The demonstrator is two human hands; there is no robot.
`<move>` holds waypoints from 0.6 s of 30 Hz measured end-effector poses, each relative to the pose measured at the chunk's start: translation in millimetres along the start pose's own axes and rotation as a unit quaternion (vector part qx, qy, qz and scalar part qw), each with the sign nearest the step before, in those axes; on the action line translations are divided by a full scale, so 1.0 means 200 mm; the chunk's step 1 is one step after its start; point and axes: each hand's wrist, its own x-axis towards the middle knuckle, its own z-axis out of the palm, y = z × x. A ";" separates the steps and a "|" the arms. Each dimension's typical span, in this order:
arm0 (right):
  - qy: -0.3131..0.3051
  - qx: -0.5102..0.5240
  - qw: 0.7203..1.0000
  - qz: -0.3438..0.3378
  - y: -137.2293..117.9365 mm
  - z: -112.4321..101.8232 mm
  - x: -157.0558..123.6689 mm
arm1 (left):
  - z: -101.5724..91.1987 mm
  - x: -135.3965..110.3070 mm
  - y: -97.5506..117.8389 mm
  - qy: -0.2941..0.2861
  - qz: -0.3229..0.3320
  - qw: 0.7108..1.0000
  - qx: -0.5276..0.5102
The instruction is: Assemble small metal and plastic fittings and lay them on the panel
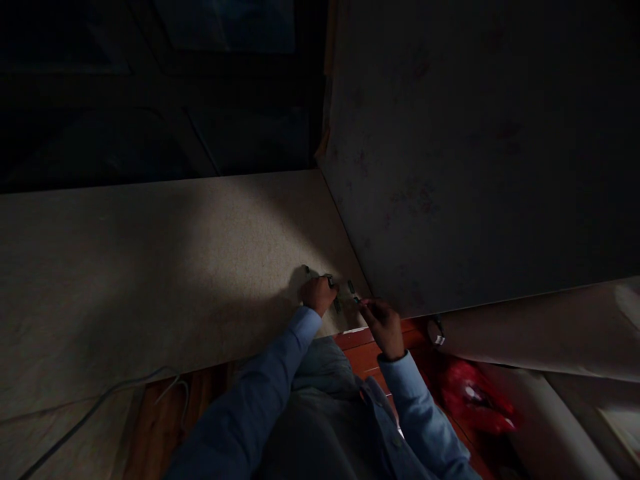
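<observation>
My left hand (318, 295) rests on the pale ledge (235, 240), its fingers curled closed beside a small dark piece (329, 279). Whether it holds that piece is hidden by the fingers. My right hand (386, 325) is just to the right, thumb and finger pinched on the end of a small dark greenish piece (356, 300). Around them lie other small dark pieces: one (306, 269) beyond my left hand, one (351, 287) past my right fingertips, and one (337, 305) between the hands. The dim light hides what kind they are.
A dark window (230, 133) stands behind the ledge, and a pale flower-patterned wall (450, 187) rises at the right. A grey cable (95, 407) hangs over the ledge's front edge at left. A red plastic bag (475, 397) lies low at right, above it a small tagged item (439, 339).
</observation>
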 end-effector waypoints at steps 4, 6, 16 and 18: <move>-0.001 0.001 1.000 0.010 -0.01 0.00 -0.01 | -0.03 -0.01 -0.03 0.005 -0.009 0.999 -0.030; -0.003 0.004 1.000 0.011 -0.02 0.01 -0.01 | -0.05 -0.04 -0.07 0.014 -0.002 0.997 -0.070; -0.045 0.048 0.997 -0.033 -0.21 0.14 0.01 | -0.20 -0.25 -0.43 -0.115 0.008 0.762 -0.637; -0.065 0.054 0.995 -0.061 -0.27 0.20 0.02 | -0.23 -0.31 -0.48 -0.136 0.005 0.715 -0.686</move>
